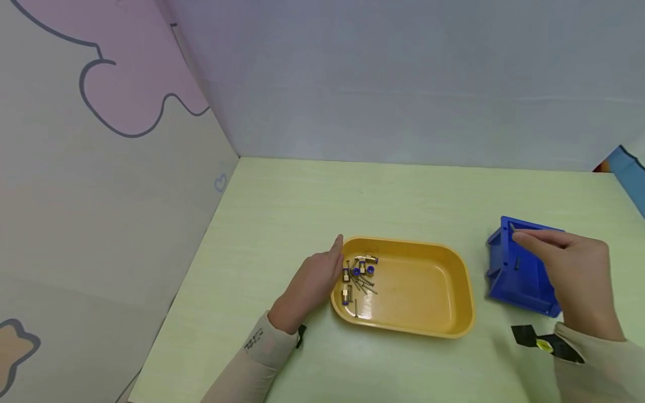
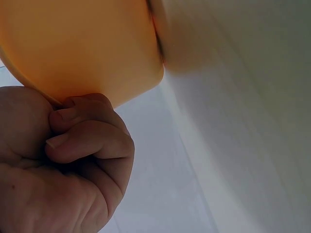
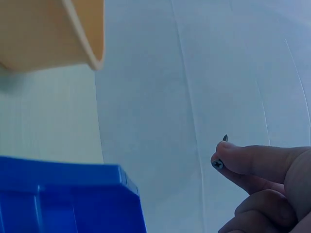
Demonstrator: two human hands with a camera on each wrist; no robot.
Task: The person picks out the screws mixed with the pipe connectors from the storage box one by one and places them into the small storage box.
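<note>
- Screw [image 3: 219, 154], small and dark with a cross head, sits pinched between the right hand's [image 1: 579, 268] thumb and fingertip [image 3: 252, 158]; its long axis runs roughly along the finger line, tip pointing away from the palm.
- Directly under those fingertips lies the blue bin [image 1: 521, 268], its open side tipped toward the yellow tray; at least one more dark screw rests inside it.
- Right hand is by far the nearer to the bin; nothing stands between the fingers and the bin's opening.
- Left hand [image 1: 314, 280] rests against the near left rim of the yellow tray [image 1: 428, 330], well apart from the bin; the wrist view shows its fingers [image 2: 87, 141] curled, thumb tucked against the tray's edge.
- Inside the tray, just beside the left fingertips, lies a heap of brass fittings [image 1: 360, 271] with blue collars, mixed with more dark screws.
- A black and yellow object [image 1: 541, 341] lies on the pale green table [image 1: 282, 212] below the right wrist; I cannot tell what it is.
</note>
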